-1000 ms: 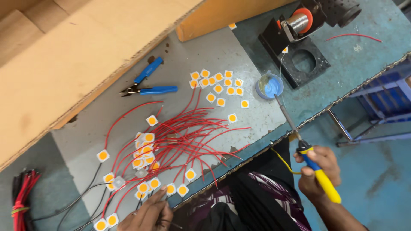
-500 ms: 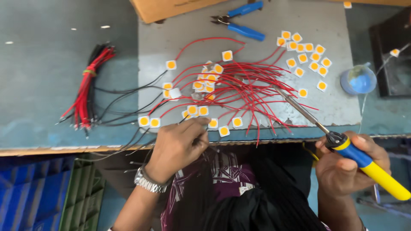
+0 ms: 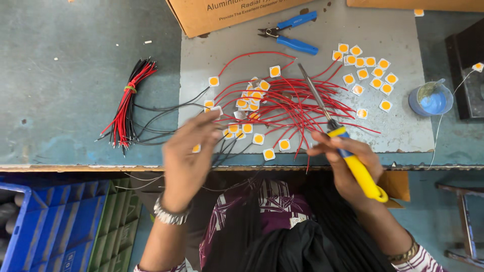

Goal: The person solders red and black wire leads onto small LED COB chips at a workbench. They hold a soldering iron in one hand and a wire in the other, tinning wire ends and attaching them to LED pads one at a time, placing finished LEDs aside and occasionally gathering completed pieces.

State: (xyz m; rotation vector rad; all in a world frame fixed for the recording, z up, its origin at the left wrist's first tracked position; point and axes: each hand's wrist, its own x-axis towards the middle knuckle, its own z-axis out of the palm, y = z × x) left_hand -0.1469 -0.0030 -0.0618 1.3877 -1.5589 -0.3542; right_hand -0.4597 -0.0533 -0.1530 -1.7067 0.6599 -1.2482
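- The right hand (image 3: 348, 161) had its fingers closed around one yellow soldering iron (image 3: 353, 161), its tip over the red wires (image 3: 302, 106) on the tabletop (image 3: 75, 75).
- The left hand (image 3: 189, 151) had its fingers spread open, touching little square chips (image 3: 242, 103) with black wires (image 3: 166, 113).
- Twelve loose chips (image 3: 370, 75) lay in one group near the one blue cup (image 3: 431, 98).
- One pair of blue pliers (image 3: 290, 32) lay by one cardboard box (image 3: 227, 12).
- One tied wire bundle (image 3: 128, 103) lay to the left.

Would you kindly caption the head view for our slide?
Right hand holds a yellow-handled soldering iron over red-wired square LED chips; left hand reaches among them.
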